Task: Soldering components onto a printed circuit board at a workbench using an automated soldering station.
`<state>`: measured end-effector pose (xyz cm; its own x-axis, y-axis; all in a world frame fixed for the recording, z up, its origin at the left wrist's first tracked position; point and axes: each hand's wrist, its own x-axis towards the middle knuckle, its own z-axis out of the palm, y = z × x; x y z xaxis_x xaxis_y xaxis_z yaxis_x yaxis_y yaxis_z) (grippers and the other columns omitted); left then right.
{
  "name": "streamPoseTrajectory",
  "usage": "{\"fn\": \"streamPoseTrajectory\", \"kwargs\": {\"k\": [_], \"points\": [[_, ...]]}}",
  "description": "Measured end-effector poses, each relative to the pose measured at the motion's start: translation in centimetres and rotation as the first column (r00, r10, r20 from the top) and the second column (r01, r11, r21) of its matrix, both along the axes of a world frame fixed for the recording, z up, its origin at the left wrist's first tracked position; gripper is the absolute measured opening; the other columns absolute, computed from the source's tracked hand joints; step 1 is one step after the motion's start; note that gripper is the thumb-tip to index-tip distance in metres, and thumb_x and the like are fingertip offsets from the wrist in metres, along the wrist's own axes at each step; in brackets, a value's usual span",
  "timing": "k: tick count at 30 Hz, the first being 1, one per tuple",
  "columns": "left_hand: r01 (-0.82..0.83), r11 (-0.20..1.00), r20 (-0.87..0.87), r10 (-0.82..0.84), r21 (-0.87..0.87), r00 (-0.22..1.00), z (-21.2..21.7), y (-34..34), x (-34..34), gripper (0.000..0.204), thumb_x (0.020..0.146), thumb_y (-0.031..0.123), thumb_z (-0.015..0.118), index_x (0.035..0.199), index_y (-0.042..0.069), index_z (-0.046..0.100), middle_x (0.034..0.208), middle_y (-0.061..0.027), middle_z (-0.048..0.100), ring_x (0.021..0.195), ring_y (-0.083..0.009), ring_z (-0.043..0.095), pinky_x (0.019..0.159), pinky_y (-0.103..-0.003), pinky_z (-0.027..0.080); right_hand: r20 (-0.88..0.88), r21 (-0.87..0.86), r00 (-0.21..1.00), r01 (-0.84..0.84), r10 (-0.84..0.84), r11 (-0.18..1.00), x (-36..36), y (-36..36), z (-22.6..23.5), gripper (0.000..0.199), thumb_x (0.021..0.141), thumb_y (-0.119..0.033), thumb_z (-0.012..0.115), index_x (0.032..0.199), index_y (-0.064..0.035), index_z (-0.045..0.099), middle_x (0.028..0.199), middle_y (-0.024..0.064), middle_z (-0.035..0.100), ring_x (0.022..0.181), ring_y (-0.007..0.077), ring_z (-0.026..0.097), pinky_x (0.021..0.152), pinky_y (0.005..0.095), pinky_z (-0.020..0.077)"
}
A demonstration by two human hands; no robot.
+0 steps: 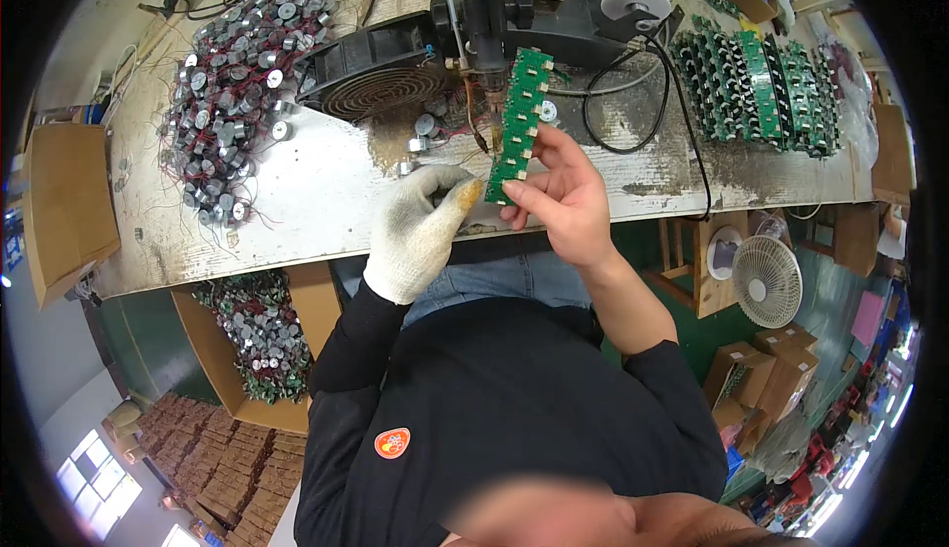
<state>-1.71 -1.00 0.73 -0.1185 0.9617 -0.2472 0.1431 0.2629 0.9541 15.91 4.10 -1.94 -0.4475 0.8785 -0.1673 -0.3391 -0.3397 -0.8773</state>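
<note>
Green and thin, the circuit board strip looks light, stiff and easily cracked, so its bare edges are the place to grip; the right hand has its fingers clamped on the near end, the gloved left hand pinching beside it. Its far end sits under the soldering machine, between a black fan and trailing cable on the counter, with a heap of small round parts to the left and stacked boards to the right.

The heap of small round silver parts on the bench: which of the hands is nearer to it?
Left. The gloved left hand sits just right of the heap of round silver parts; the bare right hand, holding the green circuit board strip, is farther right.
</note>
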Motion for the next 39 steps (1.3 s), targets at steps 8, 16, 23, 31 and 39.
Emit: {"fn": "streamPoseTrajectory", "kwargs": {"k": [8, 16, 23, 31, 39], "points": [[0.0, 0.978, 0.328, 0.07, -0.21, 0.942, 0.9, 1.2, 0.6, 0.02, 0.09, 0.018, 0.059, 0.091, -0.002, 0.06, 0.079, -0.0046, 0.061, 0.068, -0.0098, 0.059, 0.061, -0.023, 0.047, -0.027, 0.026, 0.999, 0.034, -0.033, 0.999, -0.1, 0.1, 0.5, 0.058, 0.084, 0.009, 0.058, 0.136, 0.001, 0.033, 0.115, 0.0152, 0.052, 0.069, 0.0156, 0.064, 0.051, 0.0224, 0.0511], [-0.017, 0.986, 0.223, 0.055, -0.169, 0.973, -0.3, 1.7, 0.4, 0.017, 0.088, 0.015, 0.059, 0.088, -0.001, 0.061, 0.073, -0.0053, 0.062, 0.063, -0.0103, 0.06, 0.055, -0.023, 0.048, -0.054, 0.021, 0.997, 0.05, -0.049, 0.999, -0.2, 0.4, 0.5, 0.057, 0.084, 0.009, 0.059, 0.135, -0.0005, 0.035, 0.114, 0.0147, 0.053, 0.068, 0.0155, 0.064, 0.051, 0.0225, 0.0507], [-0.045, 0.981, 0.258, 0.094, -0.19, 0.962, 0.4, 1.7, 0.7, 0.02, 0.088, 0.016, 0.059, 0.085, -0.002, 0.063, 0.071, -0.0017, 0.059, 0.064, -0.0069, 0.055, 0.056, -0.023, 0.044, -0.062, 0.045, 0.997, 0.049, -0.046, 0.998, -0.1, 0.5, 0.7, 0.057, 0.083, 0.009, 0.059, 0.134, -0.0011, 0.036, 0.114, 0.0144, 0.053, 0.069, 0.0155, 0.064, 0.051, 0.0223, 0.0508], [-0.03, 0.991, 0.204, 0.056, -0.128, 0.977, -1.0, 1.3, 0.6, 0.021, 0.09, 0.017, 0.059, 0.088, -0.003, 0.063, 0.074, -0.003, 0.06, 0.064, -0.007, 0.056, 0.055, -0.022, 0.045, -0.042, 0.036, 0.997, 0.061, -0.059, 0.998, 0.0, 0.1, 0.3, 0.056, 0.083, 0.01, 0.059, 0.133, -0.0007, 0.037, 0.114, 0.0148, 0.052, 0.07, 0.0158, 0.064, 0.051, 0.0224, 0.0513], [-0.066, 0.986, 0.245, 0.103, -0.153, 0.964, -0.2, 1.2, 0.8, 0.022, 0.09, 0.017, 0.059, 0.087, -0.004, 0.063, 0.074, -0.0037, 0.062, 0.065, -0.0076, 0.056, 0.056, -0.023, 0.045, -0.035, 0.032, 0.998, 0.045, -0.044, 0.998, 0.0, -0.1, 0.3, 0.057, 0.083, 0.009, 0.059, 0.134, -0.0009, 0.037, 0.114, 0.0151, 0.052, 0.07, 0.0162, 0.064, 0.051, 0.0219, 0.0514]]}}
